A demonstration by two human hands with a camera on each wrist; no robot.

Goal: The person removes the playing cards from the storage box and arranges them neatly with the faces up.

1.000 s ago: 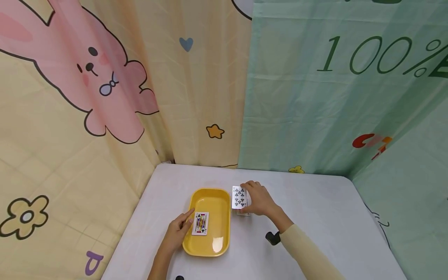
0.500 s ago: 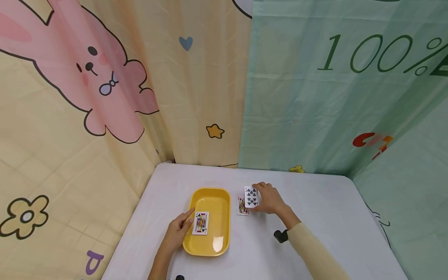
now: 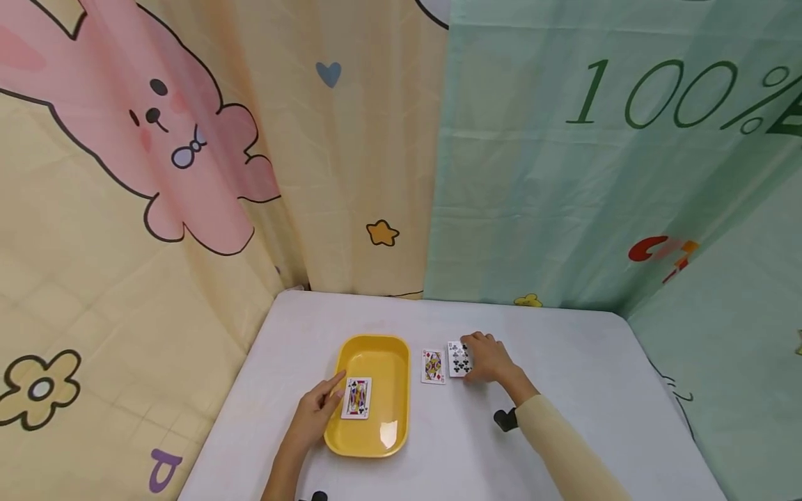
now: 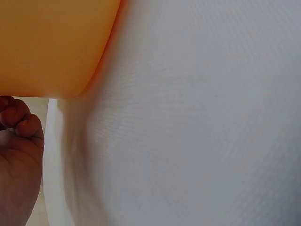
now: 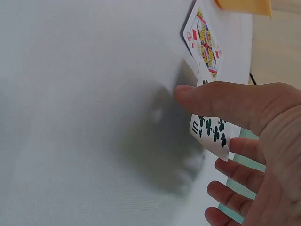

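My right hand (image 3: 490, 358) pinches a ten of clubs playing card (image 3: 457, 360) by its edges, thumb at the near edge and fingers at the far one. In the right wrist view this card (image 5: 215, 132) is tilted, close over the white table. Just left of it a queen of diamonds (image 3: 432, 367) lies face up. My left hand (image 3: 313, 414) holds the left rim of the yellow tray (image 3: 393, 348), its index finger stretched along the edge. Inside the tray a face card of clubs (image 3: 356, 398) lies face up. Curled fingers (image 4: 16, 113) show beside the tray wall in the left wrist view.
A white cloth covers the table (image 3: 564, 390). Printed curtains (image 3: 370, 153) hang behind its far edge and along both sides. A black wrist strap piece (image 3: 505, 419) shows by the right sleeve (image 3: 564, 445).
My right hand has carried the ten of clubs rightward from beside the tray and lowered it, uncovering the queen of diamonds. My left hand stays at the tray's rim.
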